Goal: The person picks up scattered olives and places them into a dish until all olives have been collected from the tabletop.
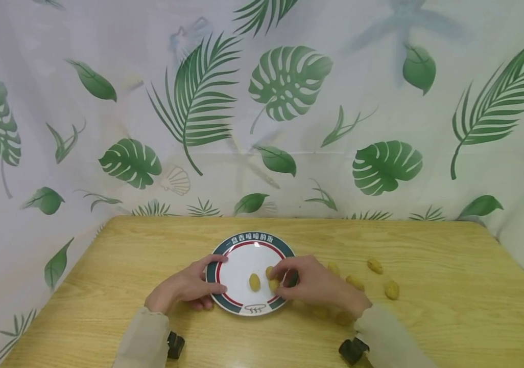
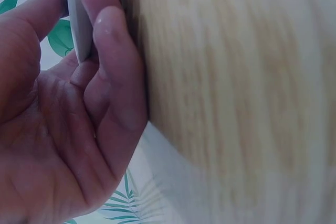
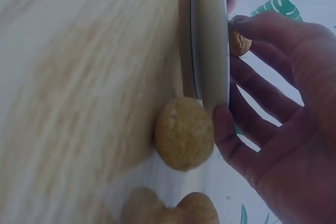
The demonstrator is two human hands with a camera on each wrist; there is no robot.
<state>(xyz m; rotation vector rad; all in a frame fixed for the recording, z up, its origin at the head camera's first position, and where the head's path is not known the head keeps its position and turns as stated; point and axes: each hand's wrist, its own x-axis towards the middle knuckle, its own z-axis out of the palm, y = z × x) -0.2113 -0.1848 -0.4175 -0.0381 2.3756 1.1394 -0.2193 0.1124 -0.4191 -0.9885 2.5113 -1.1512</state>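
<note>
A round white plate (image 1: pixel 239 271) with a dark green and red rim lies on the table. My left hand (image 1: pixel 188 283) grips its left rim, with fingertips over the edge and other fingers low beside it; the left wrist view shows the plate edge (image 2: pixel 79 24) between them. Over the plate's right side, my right hand (image 1: pixel 312 281) pinches a walnut (image 1: pixel 274 284) between thumb and fingertips. Another walnut (image 1: pixel 269 272) is close to those fingertips, partly hidden, and a walnut (image 1: pixel 255 282) lies apart on the plate. In the right wrist view, the walnut (image 3: pixel 240 43) shows by the fingertips.
Several loose walnuts (image 1: pixel 391 290) lie on the wooden table (image 1: pixel 450 306) to the right, some partly behind my right forearm. One table walnut (image 3: pixel 184 134) sits close to the plate's edge. A leaf-patterned curtain (image 1: pixel 312 168) hangs behind the table and along its sides.
</note>
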